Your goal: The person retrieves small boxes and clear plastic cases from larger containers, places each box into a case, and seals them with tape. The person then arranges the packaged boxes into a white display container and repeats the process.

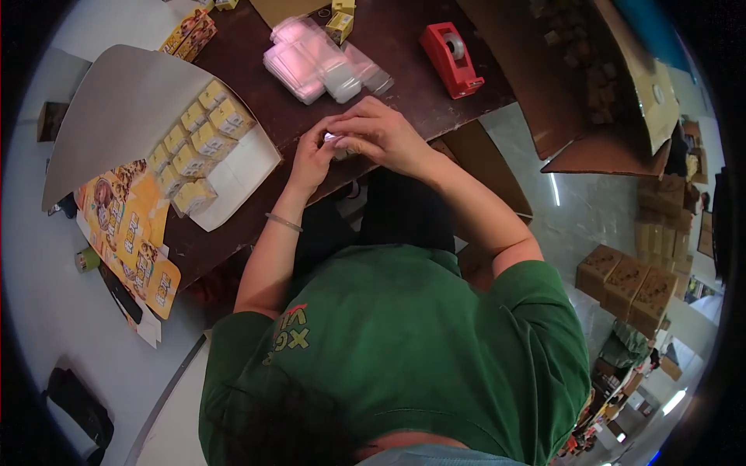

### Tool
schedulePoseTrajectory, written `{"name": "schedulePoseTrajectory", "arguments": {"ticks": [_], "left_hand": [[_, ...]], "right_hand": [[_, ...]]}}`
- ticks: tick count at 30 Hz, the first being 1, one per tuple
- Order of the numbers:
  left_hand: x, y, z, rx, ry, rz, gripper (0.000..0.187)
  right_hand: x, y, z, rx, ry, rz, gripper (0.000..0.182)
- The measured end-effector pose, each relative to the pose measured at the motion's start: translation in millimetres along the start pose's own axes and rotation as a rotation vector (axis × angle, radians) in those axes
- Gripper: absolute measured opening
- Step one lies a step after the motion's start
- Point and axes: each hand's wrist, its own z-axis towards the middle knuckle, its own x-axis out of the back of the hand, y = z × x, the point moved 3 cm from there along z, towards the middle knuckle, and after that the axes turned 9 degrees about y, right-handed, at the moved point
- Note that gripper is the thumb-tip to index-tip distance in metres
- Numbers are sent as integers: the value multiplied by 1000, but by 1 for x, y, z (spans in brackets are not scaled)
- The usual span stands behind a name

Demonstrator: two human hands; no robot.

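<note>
My left hand [312, 155] and my right hand [382, 133] meet over the near edge of the dark table, both closed around a small shiny, clear plastic piece [330, 137]. Fingers cover most of it, so its full shape is hidden. Just beyond my hands lies a pile of flat clear plastic packs [311, 62] with a pinkish sheen. To the left, a white open carton [250, 165] holds rows of small yellow-and-white boxes [208, 140] in clear plastic. A small yellow box [339, 26] stands past the clear packs.
A red tape dispenser [449, 62] sits at the table's right. Orange printed sheets [124, 221] lie at the left, with printed snack boxes [188, 35] behind. A large open cardboard box [556, 124] stands right of the table. Stacked brown cartons [622, 283] rest on the floor.
</note>
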Motion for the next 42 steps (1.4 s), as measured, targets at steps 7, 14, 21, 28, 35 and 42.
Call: {"name": "schedulePoseTrajectory", "arguments": {"ticks": [7,14,21,28,35,42], "left_hand": [[-8,-6,-7,-134,110,23,30],[-9,-13,-4,-145,95,-29,37],[-9,-17,-5,-75,130,-14,38],[-13,-10,-3,-172,75,-48,35],[-11,-7,-4,-159,34,31,36],[-1,-19,-11,-200,-113,-54,49]], "right_hand": [[-11,5,-3,-215,53,65,24],[4,-14,-6,-130,-8,63,34],[2,-20,-15,-79,127,-120,36],[1,-24,-15,-131,79,-72,34],[5,-23,-19,-129,-27,-184,25],[-6,-3,-15,-245,112,50,19]]}}
